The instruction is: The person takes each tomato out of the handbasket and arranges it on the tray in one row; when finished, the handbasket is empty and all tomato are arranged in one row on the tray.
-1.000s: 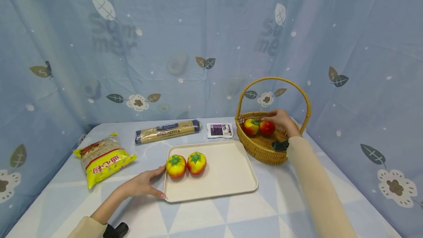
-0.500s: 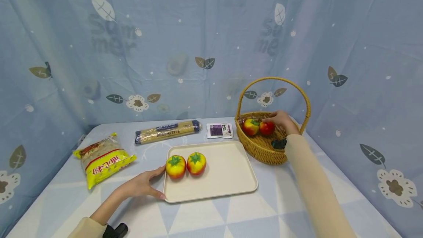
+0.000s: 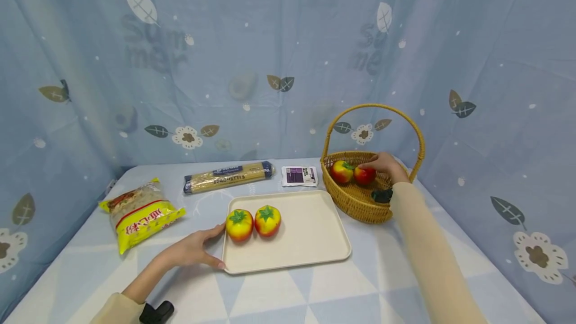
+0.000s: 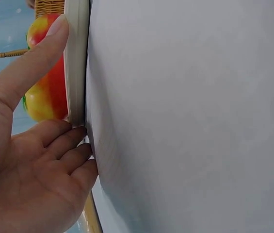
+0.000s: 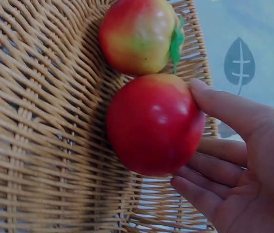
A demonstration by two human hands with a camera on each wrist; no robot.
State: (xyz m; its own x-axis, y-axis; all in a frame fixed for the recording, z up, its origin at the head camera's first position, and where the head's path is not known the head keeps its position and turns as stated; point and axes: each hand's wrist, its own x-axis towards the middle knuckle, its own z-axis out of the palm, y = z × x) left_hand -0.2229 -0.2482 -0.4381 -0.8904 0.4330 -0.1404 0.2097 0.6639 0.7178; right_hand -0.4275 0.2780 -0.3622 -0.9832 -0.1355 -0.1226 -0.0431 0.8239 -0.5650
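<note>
My right hand [image 3: 383,165] reaches into the wicker basket [image 3: 360,209], thumb and fingers around a red tomato-like fruit [image 5: 153,124]. In the right wrist view the thumb tip meets its top side and the curled fingers lie along its lower side. Beside it in the basket sits a red-and-yellow fruit [image 5: 137,36] with a green leafy top. My left hand [image 3: 193,250] rests at the left edge of the beige tray [image 3: 306,229], thumb at the near corner and relaxed fingers farther back. Two yellow-red fruits, one left [image 3: 240,225] and one right [image 3: 267,221], sit side by side on the tray.
A yellow bag of pasta [image 3: 141,216] lies at the left of the table. Behind the tray are a spaghetti pack [image 3: 228,177] and a small white-and-purple packet [image 3: 299,176]. The basket's tall handle [image 3: 373,105] arches over its opening. Blue patterned curtain [image 3: 270,64] encloses the back and sides.
The head view has shifted very slightly. Both hands, the fruits, the tray and the basket stay practically where they were.
</note>
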